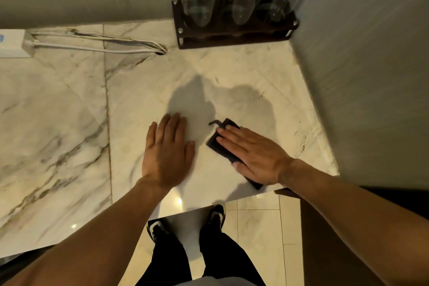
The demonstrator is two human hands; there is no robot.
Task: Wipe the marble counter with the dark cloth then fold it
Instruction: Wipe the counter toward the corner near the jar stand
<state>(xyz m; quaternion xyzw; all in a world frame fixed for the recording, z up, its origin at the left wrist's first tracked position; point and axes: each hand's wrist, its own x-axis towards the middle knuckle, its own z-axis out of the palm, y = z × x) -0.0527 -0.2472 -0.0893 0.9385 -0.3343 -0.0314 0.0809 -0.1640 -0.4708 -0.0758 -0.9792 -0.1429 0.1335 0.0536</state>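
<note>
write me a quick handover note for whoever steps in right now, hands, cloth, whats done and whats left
Left hand: flat and open on the white veined marble counter, holding nothing.
Right hand: flat, palm down on the small dark folded cloth, fingers extended, pressing rather than gripping.
Cloth lies near the counter's front right edge, one corner at the rim.
Rack of three clear jars with dark lids stands in the back corner; white cables back left.
How much has been wiped cannot be told. The cloth already looks folded; any further fold remains.
</note>
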